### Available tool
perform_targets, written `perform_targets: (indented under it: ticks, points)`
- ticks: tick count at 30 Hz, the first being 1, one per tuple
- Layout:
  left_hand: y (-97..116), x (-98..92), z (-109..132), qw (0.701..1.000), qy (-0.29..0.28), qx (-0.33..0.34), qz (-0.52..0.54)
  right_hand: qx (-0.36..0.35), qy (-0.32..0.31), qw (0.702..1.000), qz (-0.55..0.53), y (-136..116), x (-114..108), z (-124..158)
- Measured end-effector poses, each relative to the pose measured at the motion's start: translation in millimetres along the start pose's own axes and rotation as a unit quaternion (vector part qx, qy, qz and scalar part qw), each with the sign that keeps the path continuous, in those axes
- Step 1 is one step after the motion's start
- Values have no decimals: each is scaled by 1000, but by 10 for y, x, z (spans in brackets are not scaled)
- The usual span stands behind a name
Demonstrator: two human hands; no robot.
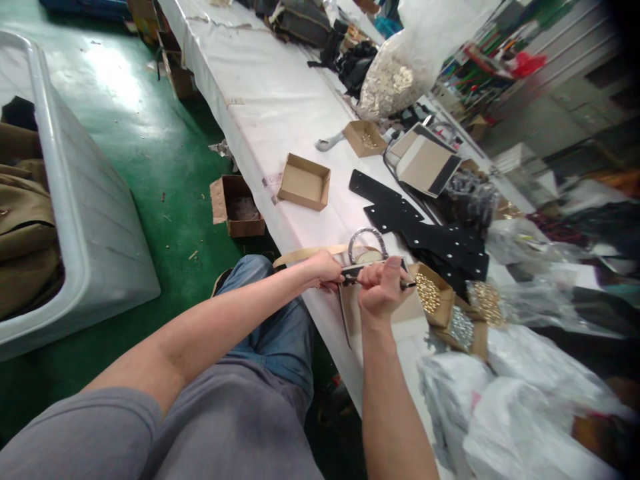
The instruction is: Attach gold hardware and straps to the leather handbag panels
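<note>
My right hand (pixel 381 288) is closed in a fist, thumb up, round a slim hand tool like a screwdriver; its dark end (pixel 409 285) sticks out on the right. A thin shaft points from the fist towards my left hand (pixel 327 269). The fingers of that hand are closed on the left end of a dark-edged piece (pixel 354 270) at the table's front edge. Under my hands lies a beige panel (pixel 354 313). Just behind stands a grey ring (pixel 369 232), perhaps a handle. A cream strap (pixel 300 253) runs off to the left.
On the white table (pixel 260 87) are an open cardboard box (pixel 305 183), black punched pieces (pixel 425 233), gold fasteners (pixel 428 292), silver fasteners (pixel 461 327) and white plastic bags (pixel 520 413). A large grey bin (pixel 100 220) stands left; a small carton (pixel 243 223) is on the floor.
</note>
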State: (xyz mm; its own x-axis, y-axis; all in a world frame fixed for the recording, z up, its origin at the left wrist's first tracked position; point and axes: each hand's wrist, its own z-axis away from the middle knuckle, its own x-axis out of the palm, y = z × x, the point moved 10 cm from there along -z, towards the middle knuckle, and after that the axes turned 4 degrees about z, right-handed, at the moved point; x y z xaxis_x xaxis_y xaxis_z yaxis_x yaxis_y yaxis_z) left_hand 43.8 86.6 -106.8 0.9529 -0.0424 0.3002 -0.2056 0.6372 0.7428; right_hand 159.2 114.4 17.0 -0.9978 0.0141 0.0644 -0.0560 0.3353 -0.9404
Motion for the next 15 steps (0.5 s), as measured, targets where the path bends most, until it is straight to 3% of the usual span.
perform_targets:
  ticks: [3,7,11,15]
  points:
    - [-18,48,-66,1000,-21,6,2,13,-27,998,-55,-94,-104,-96]
    - [-51,76,-137,999,-42,-5,14,-54,-1,998,-29,-326,-233,28]
    - [-33,109,-120,997,-71,-5,26,-75,2,997,1,-292,-105,222]
    - [14,111,-72,995,-85,18,48,-52,2,998,25,-151,8,250]
